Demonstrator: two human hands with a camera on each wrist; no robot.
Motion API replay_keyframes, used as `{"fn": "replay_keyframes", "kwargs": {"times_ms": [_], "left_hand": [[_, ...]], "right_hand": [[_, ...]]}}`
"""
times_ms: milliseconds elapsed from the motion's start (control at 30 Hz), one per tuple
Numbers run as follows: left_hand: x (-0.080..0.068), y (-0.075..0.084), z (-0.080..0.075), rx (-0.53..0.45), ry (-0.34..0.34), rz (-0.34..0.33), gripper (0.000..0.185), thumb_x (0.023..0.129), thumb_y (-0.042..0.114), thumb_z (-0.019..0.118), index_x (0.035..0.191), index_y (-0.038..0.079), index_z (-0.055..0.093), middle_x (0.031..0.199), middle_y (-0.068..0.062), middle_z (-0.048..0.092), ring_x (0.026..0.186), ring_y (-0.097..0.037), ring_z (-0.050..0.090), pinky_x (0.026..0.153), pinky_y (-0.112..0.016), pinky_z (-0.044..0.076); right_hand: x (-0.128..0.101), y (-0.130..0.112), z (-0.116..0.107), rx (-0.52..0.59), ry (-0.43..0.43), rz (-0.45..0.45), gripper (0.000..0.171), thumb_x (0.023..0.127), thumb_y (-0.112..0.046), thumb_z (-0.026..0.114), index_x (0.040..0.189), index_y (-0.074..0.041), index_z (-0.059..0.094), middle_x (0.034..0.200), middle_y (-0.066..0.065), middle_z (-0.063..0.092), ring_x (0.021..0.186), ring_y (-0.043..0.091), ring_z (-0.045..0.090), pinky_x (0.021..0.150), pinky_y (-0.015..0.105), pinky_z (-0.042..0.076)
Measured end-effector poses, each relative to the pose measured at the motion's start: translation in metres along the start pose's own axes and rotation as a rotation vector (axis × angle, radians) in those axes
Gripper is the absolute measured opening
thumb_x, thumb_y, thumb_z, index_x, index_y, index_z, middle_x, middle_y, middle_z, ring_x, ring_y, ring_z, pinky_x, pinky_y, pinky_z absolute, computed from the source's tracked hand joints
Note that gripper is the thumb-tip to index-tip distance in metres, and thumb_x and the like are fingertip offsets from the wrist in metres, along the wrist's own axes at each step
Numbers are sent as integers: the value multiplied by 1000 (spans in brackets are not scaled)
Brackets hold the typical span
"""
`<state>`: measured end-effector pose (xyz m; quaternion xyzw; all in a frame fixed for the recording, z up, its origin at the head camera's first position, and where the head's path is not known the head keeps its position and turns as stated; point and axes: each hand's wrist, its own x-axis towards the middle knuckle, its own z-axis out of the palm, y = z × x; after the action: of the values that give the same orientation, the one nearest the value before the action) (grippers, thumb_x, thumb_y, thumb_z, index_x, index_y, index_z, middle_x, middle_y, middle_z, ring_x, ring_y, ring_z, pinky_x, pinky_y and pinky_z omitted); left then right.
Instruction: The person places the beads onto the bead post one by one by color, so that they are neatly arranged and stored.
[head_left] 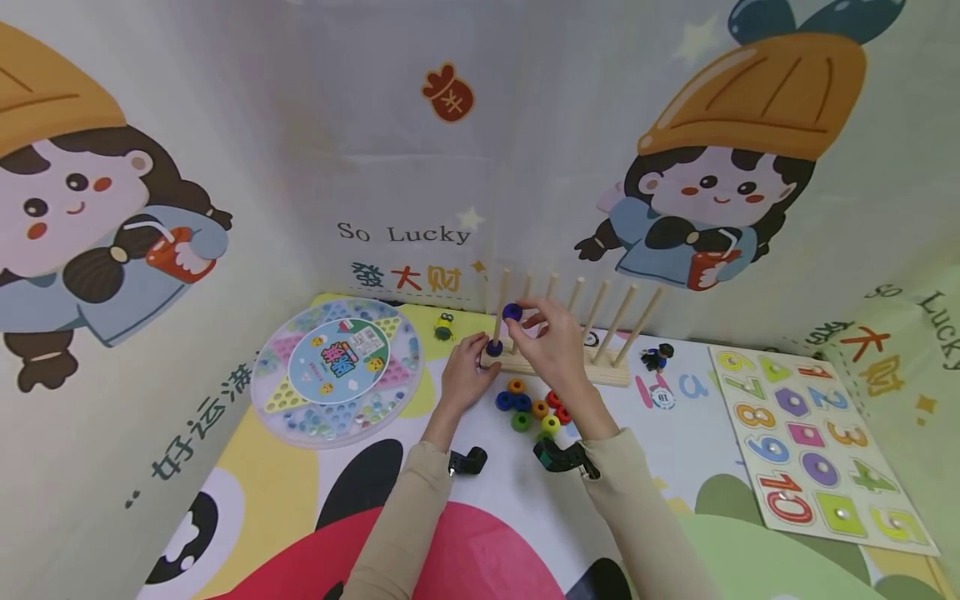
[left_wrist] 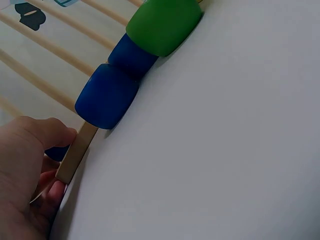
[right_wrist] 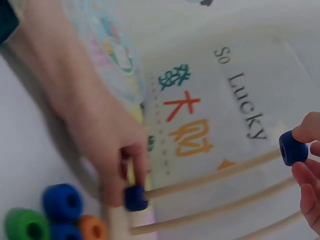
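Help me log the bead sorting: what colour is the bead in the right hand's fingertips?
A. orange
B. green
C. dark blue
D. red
C: the right hand pinches a dark blue bead at the tip of the end peg.

"So Lucky" on wall [head_left: 405, 232]; nos. 1-10 on puzzle board [head_left: 813, 442]

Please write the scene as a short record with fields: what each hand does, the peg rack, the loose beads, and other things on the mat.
left hand: grips the end of the rack base
right hand: pinches a dark blue bead near the first peg
peg rack: wooden, one blue bead low on the first peg
loose beads: blue, orange, red, green, yellow, in front of the rack
other: round marble game at left, number puzzle board at right
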<state>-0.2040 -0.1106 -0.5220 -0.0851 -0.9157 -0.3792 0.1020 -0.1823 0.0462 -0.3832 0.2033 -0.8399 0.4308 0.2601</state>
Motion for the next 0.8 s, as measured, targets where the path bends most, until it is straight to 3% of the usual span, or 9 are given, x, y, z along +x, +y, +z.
{"fn": "replay_keyframes", "kwargs": {"times_ms": [367, 600, 800], "left_hand": [[0, 0, -1, -14, 3, 1, 56, 89, 27, 71, 136, 1, 57, 141, -12, 52, 122, -30, 52, 95, -43, 47], [0, 0, -1, -8, -4, 1, 55, 90, 28, 71, 136, 1, 57, 140, -13, 53, 123, -30, 52, 95, -42, 47], [-1, 2, -3, -21, 5, 12, 55, 89, 26, 71, 135, 0, 57, 140, -15, 53, 120, -31, 53, 93, -42, 48]], "right_hand": [[42, -25, -5, 3, 118, -75, 23, 84, -11, 77, 103, 1, 72, 95, 17, 68, 69, 25, 67, 55, 36, 51], [55, -33, -1, -75, 128, 17, 22, 84, -15, 76, 101, -1, 74, 98, 15, 68, 68, 24, 68, 55, 36, 47], [59, -35, 1, -135, 79, 79, 23, 85, -16, 75, 102, -2, 74, 101, 14, 69, 71, 24, 69, 58, 38, 50]]}}
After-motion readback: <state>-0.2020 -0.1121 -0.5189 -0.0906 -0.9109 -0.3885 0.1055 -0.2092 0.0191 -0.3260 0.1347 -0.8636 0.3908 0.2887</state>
